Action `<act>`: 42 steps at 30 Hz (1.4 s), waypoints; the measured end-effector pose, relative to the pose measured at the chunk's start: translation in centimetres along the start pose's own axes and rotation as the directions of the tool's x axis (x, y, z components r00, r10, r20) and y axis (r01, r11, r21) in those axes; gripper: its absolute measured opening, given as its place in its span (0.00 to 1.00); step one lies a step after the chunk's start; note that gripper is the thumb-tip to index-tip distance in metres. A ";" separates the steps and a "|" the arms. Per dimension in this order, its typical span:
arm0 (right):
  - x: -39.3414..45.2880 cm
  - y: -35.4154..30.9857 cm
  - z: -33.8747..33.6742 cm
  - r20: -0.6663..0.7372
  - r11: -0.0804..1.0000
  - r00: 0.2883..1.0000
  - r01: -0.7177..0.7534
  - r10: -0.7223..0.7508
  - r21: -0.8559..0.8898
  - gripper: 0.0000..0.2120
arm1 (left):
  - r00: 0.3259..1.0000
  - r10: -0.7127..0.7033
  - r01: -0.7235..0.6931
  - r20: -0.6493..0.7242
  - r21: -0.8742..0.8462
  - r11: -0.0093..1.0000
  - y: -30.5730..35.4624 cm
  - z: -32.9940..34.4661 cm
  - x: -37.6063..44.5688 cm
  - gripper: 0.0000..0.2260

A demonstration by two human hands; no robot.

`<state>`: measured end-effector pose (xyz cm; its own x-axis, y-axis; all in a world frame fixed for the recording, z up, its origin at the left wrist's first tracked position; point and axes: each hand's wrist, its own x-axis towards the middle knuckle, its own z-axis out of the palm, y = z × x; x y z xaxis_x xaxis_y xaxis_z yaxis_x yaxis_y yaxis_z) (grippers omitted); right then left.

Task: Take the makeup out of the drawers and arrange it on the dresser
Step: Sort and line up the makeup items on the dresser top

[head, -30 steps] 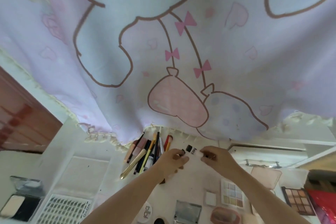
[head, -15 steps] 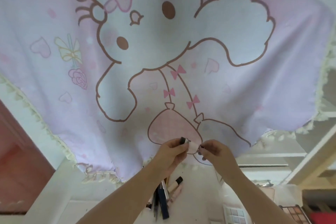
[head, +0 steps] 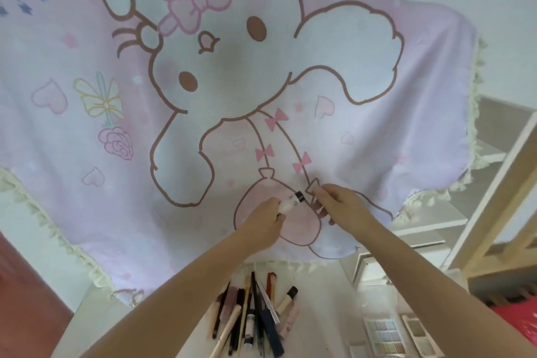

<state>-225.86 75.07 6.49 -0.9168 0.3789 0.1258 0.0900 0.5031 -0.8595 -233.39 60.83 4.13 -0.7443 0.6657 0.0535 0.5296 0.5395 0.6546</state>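
Note:
My left hand (head: 266, 221) grips a small pale makeup tube (head: 289, 203) with a black cap, raised in front of the pink cartoon cloth. My right hand (head: 340, 205) is just right of the cap, fingertips pinched together a short gap from it; whether they hold anything is hidden. Below, on the white dresser top (head: 319, 314), lies a row of several pencils, brushes and tubes (head: 252, 314). A pastel eyeshadow palette (head: 383, 334) lies at the lower right.
A large pink cloth (head: 232, 81) with a cartoon animal hangs over the back of the dresser and fills most of the view. A clear drawer unit (head: 374, 264) stands at the right. A red item (head: 520, 320) sits at the far right edge.
Both hands rose from the dresser top with the small tube, and the view tilted upward. The right hand's fingers have come slightly off the tube's cap.

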 end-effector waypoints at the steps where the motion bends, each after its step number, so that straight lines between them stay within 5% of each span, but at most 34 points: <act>1: 0.3 -0.6 0.1 0.047 0.999 0.999 -0.020 0.022 -0.049 0.16 | 0.999 0.031 -0.032 0.010 0.060 0.998 0.3 -0.5 0.0 0.11; 5: 1.3 -2.2 1.0 0.080 0.987 0.995 -0.046 0.059 -0.152 0.23 | 0.978 0.208 -0.205 0.032 0.381 0.902 1.1 -2.3 -0.3 0.13; 8: 1.9 -3.2 1.5 0.077 0.991 0.988 -0.137 0.136 0.005 0.24 | 0.910 0.403 -0.216 -0.098 0.717 0.663 0.6 -3.7 0.1 0.12; 11: 2.1 -4.4 1.7 0.023 0.987 0.995 -0.096 0.094 0.130 0.24 | 0.872 0.470 -0.214 -0.139 0.754 0.621 0.6 -4.7 0.4 0.15; 16: 1.2 -4.9 1.2 -0.140 0.974 0.976 0.186 -0.168 0.128 0.25 | 0.905 0.421 -0.373 -0.063 0.356 0.857 1.7 -5.5 0.5 0.18; 19: 1.0 -4.9 0.9 -0.148 0.944 0.944 0.313 -0.295 0.109 0.30 | 0.908 0.419 -0.411 -0.013 0.171 0.896 2.7 -6.0 -0.1 0.10; 24: 1.1 -4.2 0.5 -0.165 0.932 0.927 0.353 -0.338 0.076 0.28 | 0.943 0.316 -0.307 0.102 -0.095 0.947 3.4 -5.9 -0.3 0.14; 27: 1.7 -4.4 -0.3 -0.027 0.992 0.995 0.096 -0.094 0.076 0.22 | 0.954 0.278 -0.297 0.109 0.239 0.924 3.6 -5.6 0.0 0.12; 30: 1.9 -4.6 -0.8 0.103 0.983 0.982 -0.165 0.157 0.079 0.24 | 0.962 0.268 -0.219 0.053 0.735 0.641 4.2 -4.9 0.3 0.16; 32: 1.8 -4.4 -0.6 0.049 0.976 0.982 -0.185 0.181 0.113 0.25 | 0.953 0.297 -0.236 0.060 0.765 0.600 4.3 -4.4 0.5 0.17; 36: 1.0 -3.7 0.4 -0.127 0.985 0.988 -0.066 0.087 0.160 0.24 | 0.957 0.273 -0.290 0.098 0.364 0.885 3.8 -4.9 0.5 0.12; 38: 0.6 -3.1 0.9 -0.194 0.990 0.977 0.109 -0.090 0.091 0.24 | 0.965 0.224 -0.232 0.135 0.048 0.971 3.5 -4.9 0.0 0.15; 40: 0.2 -2.9 1.0 -0.222 0.955 0.931 0.296 -0.288 0.001 0.20 | 0.967 0.154 -0.083 0.202 -0.321 0.944 3.7 -4.3 -1.1 0.17; 42: 0.6 -2.8 0.5 -0.179 0.906 0.889 0.421 -0.422 -0.044 0.18 | 0.961 0.139 -0.017 0.239 -0.450 0.893 3.8 -3.9 -1.5 0.18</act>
<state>-226.81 73.51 8.74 -0.7836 0.2636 0.5626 -0.2872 0.6494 -0.7042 -231.91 59.85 9.49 -0.5447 0.8378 -0.0377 0.3025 0.2383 0.9229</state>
